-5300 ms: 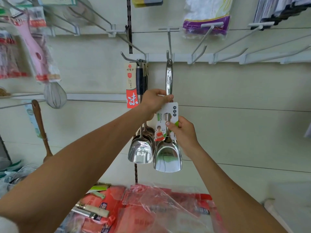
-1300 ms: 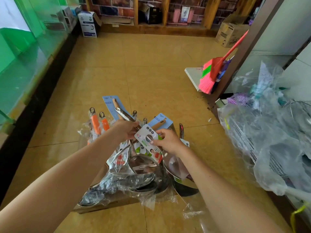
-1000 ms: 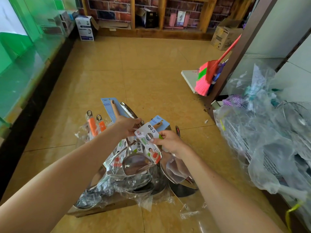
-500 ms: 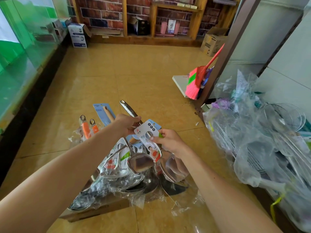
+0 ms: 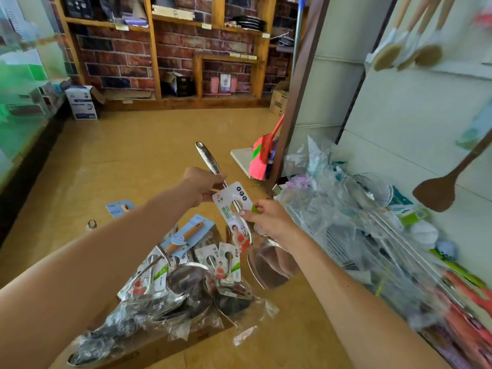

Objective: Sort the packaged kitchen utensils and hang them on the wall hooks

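Note:
I hold a steel scoop (image 5: pixel 271 265) with a long metal handle and a white card label (image 5: pixel 234 209) up over the floor. My left hand (image 5: pixel 202 183) grips the handle near its upper end. My right hand (image 5: pixel 266 218) pinches the label and the handle lower down. Below them a pile of packaged ladles and scoops (image 5: pixel 186 283) in clear plastic lies on a cardboard sheet (image 5: pixel 149 350). One packaged wooden-handled tool (image 5: pixel 186 235) rests on top of the pile.
The white wall panel (image 5: pixel 415 123) on the right carries a hanging wooden spatula (image 5: pixel 442 187) and wooden brushes (image 5: pixel 407 49). Bagged wire goods (image 5: pixel 346 209) crowd its base. A pink broom (image 5: pixel 262 158) leans on a brown post. Wooden shelves (image 5: pixel 207 62) stand at the back.
Since the earliest frame I have turned from the wall hooks down to the floor pile. Over the last second both hands lifted the scoop out of the pile, and my view swung upward and right.

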`<state>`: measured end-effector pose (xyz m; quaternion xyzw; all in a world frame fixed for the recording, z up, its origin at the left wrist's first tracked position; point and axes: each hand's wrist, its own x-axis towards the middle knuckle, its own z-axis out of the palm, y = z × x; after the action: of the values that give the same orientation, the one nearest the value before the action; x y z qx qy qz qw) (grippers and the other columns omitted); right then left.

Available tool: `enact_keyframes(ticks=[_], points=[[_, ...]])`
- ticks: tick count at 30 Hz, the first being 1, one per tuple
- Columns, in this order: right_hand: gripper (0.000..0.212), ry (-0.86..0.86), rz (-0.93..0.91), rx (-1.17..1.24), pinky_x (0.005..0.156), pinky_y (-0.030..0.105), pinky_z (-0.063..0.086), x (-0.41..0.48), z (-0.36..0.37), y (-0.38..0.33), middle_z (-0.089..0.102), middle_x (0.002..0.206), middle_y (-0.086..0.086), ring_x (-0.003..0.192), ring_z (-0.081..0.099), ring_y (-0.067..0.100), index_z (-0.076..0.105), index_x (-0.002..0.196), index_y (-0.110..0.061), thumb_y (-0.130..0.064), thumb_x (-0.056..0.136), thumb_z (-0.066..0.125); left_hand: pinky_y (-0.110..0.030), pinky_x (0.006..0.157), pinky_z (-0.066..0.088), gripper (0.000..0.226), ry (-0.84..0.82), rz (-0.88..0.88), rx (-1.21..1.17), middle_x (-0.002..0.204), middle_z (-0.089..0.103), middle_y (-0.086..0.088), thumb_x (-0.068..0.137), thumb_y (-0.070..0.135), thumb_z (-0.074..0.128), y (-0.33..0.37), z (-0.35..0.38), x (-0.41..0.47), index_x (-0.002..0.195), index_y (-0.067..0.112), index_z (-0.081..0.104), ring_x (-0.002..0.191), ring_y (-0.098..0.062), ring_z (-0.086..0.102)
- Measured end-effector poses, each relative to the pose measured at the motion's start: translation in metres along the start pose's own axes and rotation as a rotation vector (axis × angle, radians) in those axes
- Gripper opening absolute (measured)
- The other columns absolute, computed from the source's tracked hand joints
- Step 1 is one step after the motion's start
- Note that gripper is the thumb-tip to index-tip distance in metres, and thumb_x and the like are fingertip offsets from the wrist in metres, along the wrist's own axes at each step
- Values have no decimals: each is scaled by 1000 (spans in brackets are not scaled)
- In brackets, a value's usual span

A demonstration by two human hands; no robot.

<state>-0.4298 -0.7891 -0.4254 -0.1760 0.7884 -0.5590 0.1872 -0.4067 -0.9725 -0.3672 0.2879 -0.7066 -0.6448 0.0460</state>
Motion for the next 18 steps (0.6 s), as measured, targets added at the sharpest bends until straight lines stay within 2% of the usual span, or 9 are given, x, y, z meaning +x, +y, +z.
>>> enact_keyframes(ticks=[2, 3, 5, 7, 9, 13, 16, 18], points=[[26, 41, -22, 23, 82, 34, 57, -17, -22, -12, 74, 104, 3, 94, 72, 19, 67, 111, -10, -18, 88, 73, -26, 42, 54, 27, -38, 60, 3, 79, 67, -9, 87, 17, 73, 21, 17, -15, 103, -3, 64, 60, -20, 63], [26, 58, -41, 26, 83, 35, 58, -26, -33, -18, 74, 105, 4, 95, 72, 19, 66, 112, -9, -16, 88, 73, -29, 47, 57, 29, -58, 91, 4, 79, 67, -10, 86, 17, 74, 31, 27, -22, 104, -4, 65, 61, -20, 64], [24, 102, -76, 31, 78, 28, 59, -46, -58, -29, 75, 104, 1, 93, 72, 14, 65, 113, -10, -14, 89, 71, -32, 58, 59, 30, -102, 155, 16, 80, 68, -10, 85, 17, 75, 53, 46, -39, 104, -5, 66, 63, -20, 65], [20, 162, -118, 44, 67, 16, 54, -71, -85, -43, 74, 97, -6, 85, 71, 5, 64, 109, -13, -12, 90, 70, -30, 54, 59, 27, -152, 223, 27, 84, 70, -12, 84, 18, 76, 76, 68, -60, 99, -3, 68, 62, -19, 65], [17, 228, -153, 38, 64, 12, 51, -96, -113, -52, 73, 93, -11, 81, 71, 0, 64, 106, -17, -12, 90, 70, -26, 48, 57, 25, -205, 284, 28, 87, 70, -13, 82, 18, 77, 99, 93, -83, 97, 0, 69, 60, -17, 65], [16, 373, -201, 6, 74, 21, 57, -147, -169, -63, 75, 96, -11, 88, 71, 3, 65, 105, -23, -16, 91, 69, -20, 42, 50, 19, -328, 397, 14, 72, 66, -6, 82, 17, 78, 141, 148, -140, 92, 4, 67, 43, -10, 60], [16, 496, -229, 14, 71, 18, 57, -189, -208, -67, 74, 95, -10, 85, 71, 2, 65, 106, -17, -13, 91, 68, -19, 43, 48, 17, -439, 473, 28, 74, 68, -6, 83, 20, 77, 162, 192, -180, 87, 6, 68, 49, -12, 62], [17, 585, -239, 21, 70, 18, 57, -218, -233, -66, 74, 95, -8, 86, 72, 6, 65, 106, -14, -10, 90, 69, -20, 47, 50, 22, -509, 515, 34, 83, 70, -10, 82, 22, 78, 172, 223, -206, 93, 4, 69, 56, -14, 65]])
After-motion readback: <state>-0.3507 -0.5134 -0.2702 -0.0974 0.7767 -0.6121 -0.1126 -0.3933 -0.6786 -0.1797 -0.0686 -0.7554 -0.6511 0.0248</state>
